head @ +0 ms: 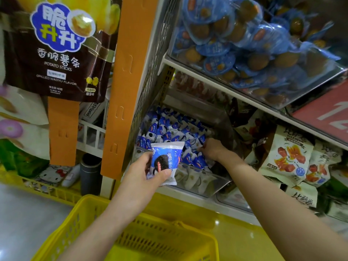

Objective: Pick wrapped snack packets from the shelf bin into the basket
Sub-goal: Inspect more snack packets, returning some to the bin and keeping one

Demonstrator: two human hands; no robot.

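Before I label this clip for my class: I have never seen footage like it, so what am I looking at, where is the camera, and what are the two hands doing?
There is no machine here. A person wears one camera on the head, looking forward and down at their own bare hands, so this is the only view. The left hand holds one blue-and-white snack packet in front of the clear shelf bin. The right hand reaches into the bin among more of the same packets; whether it has gripped one is hidden. Below the hands is a yellow basket.
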